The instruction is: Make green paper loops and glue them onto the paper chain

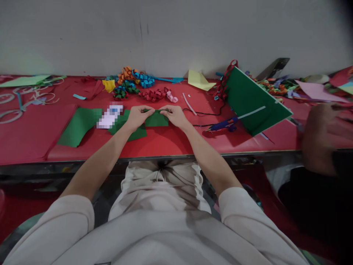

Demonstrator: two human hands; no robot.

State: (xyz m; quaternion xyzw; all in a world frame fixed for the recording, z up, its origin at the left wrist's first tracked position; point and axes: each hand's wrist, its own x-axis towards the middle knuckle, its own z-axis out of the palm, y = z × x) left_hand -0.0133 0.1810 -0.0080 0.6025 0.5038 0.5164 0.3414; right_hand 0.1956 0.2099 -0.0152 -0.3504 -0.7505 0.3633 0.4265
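Between my two hands is a small piece of green paper (pixel 156 120), held by its far edge. My left hand (pixel 139 117) pinches the left end of that edge, and my right hand (pixel 174 115) pinches the right end. Another green sheet (pixel 135 134) lies partly under my left hand and wrist. Farther left rests a larger green sheet (pixel 75 129) with a curled edge. A blurred-out, pale rectangular item (pixel 110 116) sits between these sheets.
A blue glue gun (pixel 222 125) lies to the right, beside a tilted green board (pixel 250 101). Curled paper strips (pixel 156 94) and a yellow sheet (pixel 200 80) are along the back. Red sheets (pixel 30 132) cover the left. A co-worker's hand (pixel 317 132) is at far right.
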